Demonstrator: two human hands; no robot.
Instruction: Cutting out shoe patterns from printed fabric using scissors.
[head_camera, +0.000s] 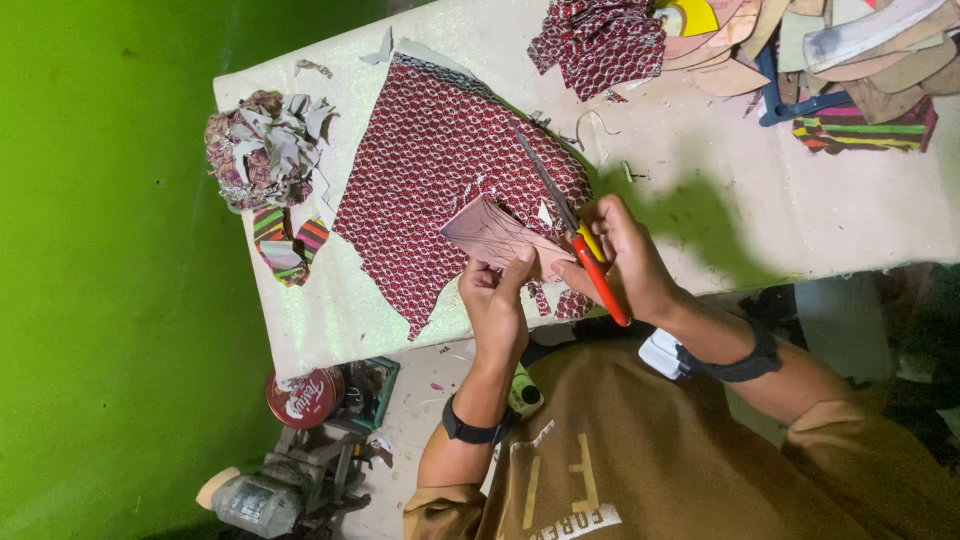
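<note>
1. lying flat on the pale table (800, 210), near its front edge: red patterned fabric (440, 170).
2. resting on the fabric's lower part: pinkish cardboard template (495, 235).
3. pinching that template, fingers clamped on its edge: left hand (495, 295).
4. gripping the red-handled scissors (575, 235), fingers closed through the handles, blades pointing across the fabric: right hand (625, 255).
5. sitting at the table's far end: heap of scraps (262, 148) and striped strip (288, 245).

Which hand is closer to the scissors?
Right. The right hand grips the scissors by their handles; the left hand sits beside them, holding the pink pattern piece.
</note>
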